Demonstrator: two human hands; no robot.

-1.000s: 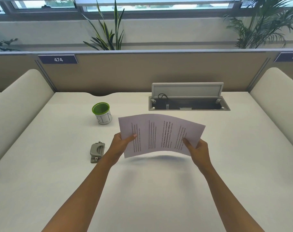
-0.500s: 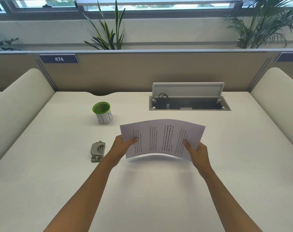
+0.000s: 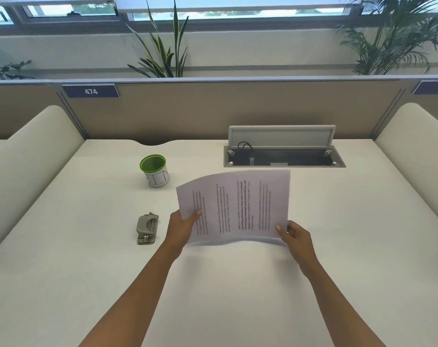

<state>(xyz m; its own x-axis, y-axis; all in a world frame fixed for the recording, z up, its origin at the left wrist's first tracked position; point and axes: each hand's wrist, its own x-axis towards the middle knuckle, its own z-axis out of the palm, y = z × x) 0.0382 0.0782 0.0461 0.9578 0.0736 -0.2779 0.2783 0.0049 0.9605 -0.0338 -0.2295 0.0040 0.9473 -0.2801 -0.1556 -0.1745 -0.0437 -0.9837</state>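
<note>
Paper sheets (image 3: 234,206) had tipped more upright than a second before. Your left hand (image 3: 181,227) and right hand (image 3: 296,234) each pinched a lower corner just above the desk (image 3: 238,284), likely squaring them for the hole punch (image 3: 147,229) nearby.

I have the paper (image 3: 238,206) between the fingers of my left hand (image 3: 181,229) and right hand (image 3: 296,235), above the desk (image 3: 238,296). Just left of the left fingers lies the hole punch (image 3: 147,229); beyond them, the cup (image 3: 154,171); beyond the right fingers, the cable box (image 3: 281,137).
</note>
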